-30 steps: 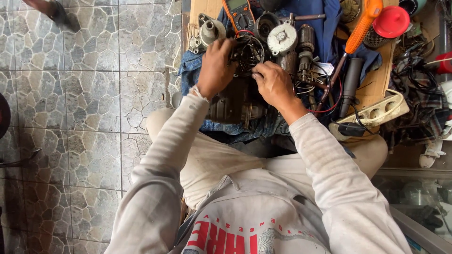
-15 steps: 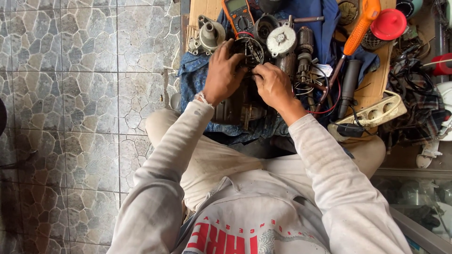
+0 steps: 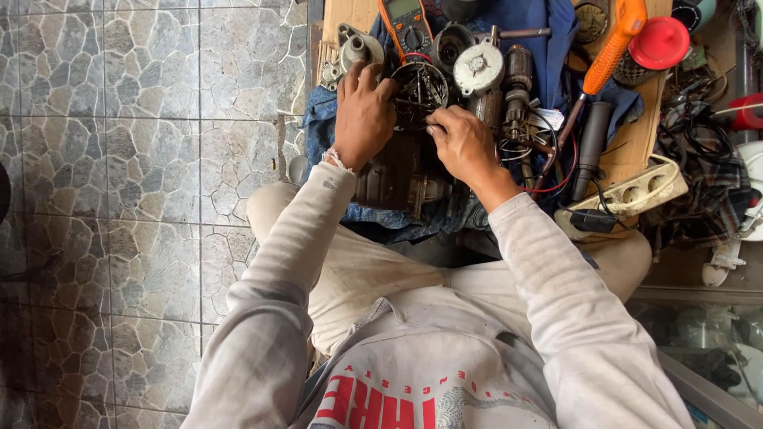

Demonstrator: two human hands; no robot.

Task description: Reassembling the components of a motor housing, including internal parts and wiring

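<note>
Between my two hands sat the round dark motor part (image 3: 419, 91), a wire-wound stator as far as I could tell, lying on the blue cloth (image 3: 318, 131) above my lap. Just right of that stator stood one white round housing cap (image 3: 479, 68), and right of the cap one copper-wound armature (image 3: 517, 75). Above the stator lay one orange-edged multimeter (image 3: 404, 20), its leads running down toward the part. Left of the stator, near my left fingertips, rested one grey metal casting (image 3: 352, 52). Farther right of the stator I counted one orange-handled tool (image 3: 608, 52), one red round lid (image 3: 659, 42), one dark cylinder (image 3: 592, 143) and one cream power strip (image 3: 632, 195) with a black plug in it. Red and black wires crowded the stator's right side, partly hiding what lay beneath. Below the stator a dark, greasy motor body (image 3: 393, 179) lay half covered by my wrists.

My left hand (image 3: 363, 119) lay palm down, fingers spread and curled against the stator's left rim, touching it without closing round it. My right hand (image 3: 465, 143) bent at the wrist, its fingertips pinched together at the stator's right edge; whether they gripped a wire or the rim itself I could not tell. Both forearms reached forward in pale sleeves.
</note>
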